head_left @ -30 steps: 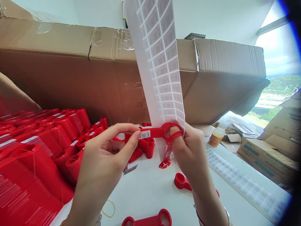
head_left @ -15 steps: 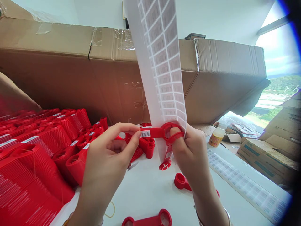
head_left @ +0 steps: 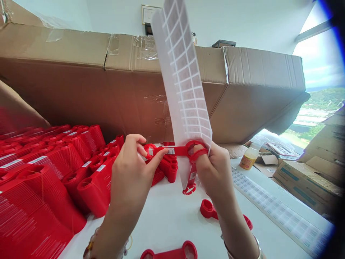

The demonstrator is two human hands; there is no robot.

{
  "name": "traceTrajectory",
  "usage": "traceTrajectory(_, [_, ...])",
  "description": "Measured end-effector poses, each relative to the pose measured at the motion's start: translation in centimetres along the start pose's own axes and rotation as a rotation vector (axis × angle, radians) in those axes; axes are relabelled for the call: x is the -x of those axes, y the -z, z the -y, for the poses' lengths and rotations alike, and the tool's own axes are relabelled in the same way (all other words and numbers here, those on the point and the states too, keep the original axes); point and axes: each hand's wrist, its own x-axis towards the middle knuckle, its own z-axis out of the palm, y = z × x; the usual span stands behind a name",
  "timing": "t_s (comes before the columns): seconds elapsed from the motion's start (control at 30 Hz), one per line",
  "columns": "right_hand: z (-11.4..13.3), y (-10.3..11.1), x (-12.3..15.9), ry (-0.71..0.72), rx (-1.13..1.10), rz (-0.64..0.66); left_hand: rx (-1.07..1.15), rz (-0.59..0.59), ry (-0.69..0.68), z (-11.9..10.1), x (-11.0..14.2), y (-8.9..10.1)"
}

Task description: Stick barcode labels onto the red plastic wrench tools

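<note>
My left hand (head_left: 134, 172) has its thumb pressed on the left part of a red plastic piece (head_left: 181, 151) with ring-shaped ends, its fingers curled beside and behind it. A small white barcode label (head_left: 171, 151) lies on the piece's flat bar, at the thumb tip. My right hand (head_left: 215, 169) grips the piece's right ring, with a finger through it. That same hand pinches a tall sheet of labels (head_left: 185, 82), which stands upright and bends slightly. A second red piece (head_left: 192, 175) hangs below from the right hand.
Stacks of red pieces (head_left: 51, 187) with barcode labels fill the left side. Loose red pieces (head_left: 169, 253) lie on the white table (head_left: 167, 219). At right are another label sheet (head_left: 277, 208), a jar (head_left: 249, 156) and a carton (head_left: 304, 183). A large cardboard box (head_left: 129, 100) stands behind.
My left hand has shifted from pinching near the label to thumbing it down, and the piece's left ring now shows. The grey strip under that hand is out of sight. The label sheet tilts further left.
</note>
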Motion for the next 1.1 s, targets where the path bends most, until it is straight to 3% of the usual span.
traceTrajectory(0.13, [-0.5, -0.2, -0.5, -0.039, -0.053, -0.034, -0.116, 0.044, 0.021, 0.8, -0.6, -0.7])
traceTrajectory(0.23, [-0.4, -0.7, -0.3, -0.045, -0.070, -0.045, 0.022, 0.137, 0.046, 0.6, -0.3, -1.4])
traceTrajectory(0.37, [0.0, -1.6, 0.6, -0.021, -0.097, -0.060, 0.164, 0.110, 0.029, 0.3, 0.0, -1.9])
traceTrajectory(0.63, [-0.4, -1.4, -0.2, -0.142, -0.196, -0.077, 0.298, 0.175, 0.018, 1.2, -0.5, -0.8])
traceTrajectory(0.73, [-0.8, -1.0, -0.7, -0.155, -0.214, -0.078, 0.424, 0.172, 0.133, 0.8, -0.7, -0.1])
traceTrajectory(0.87, [-1.5, -0.6, -1.2, -0.144, -0.239, -0.056, 0.648, 0.417, 0.308, 0.4, -1.5, 1.6])
traceTrajectory(1.0, [-2.6, -0.4, -1.8, -0.199, -0.319, 0.010, 1.002, 0.548, 0.253, 0.8, -2.3, 3.0])
traceTrajectory(1.1, [-3.1, -0.3, -2.3, -0.308, -0.422, 0.105, 1.147, 0.597, 0.257, 1.2, -2.6, 3.3])
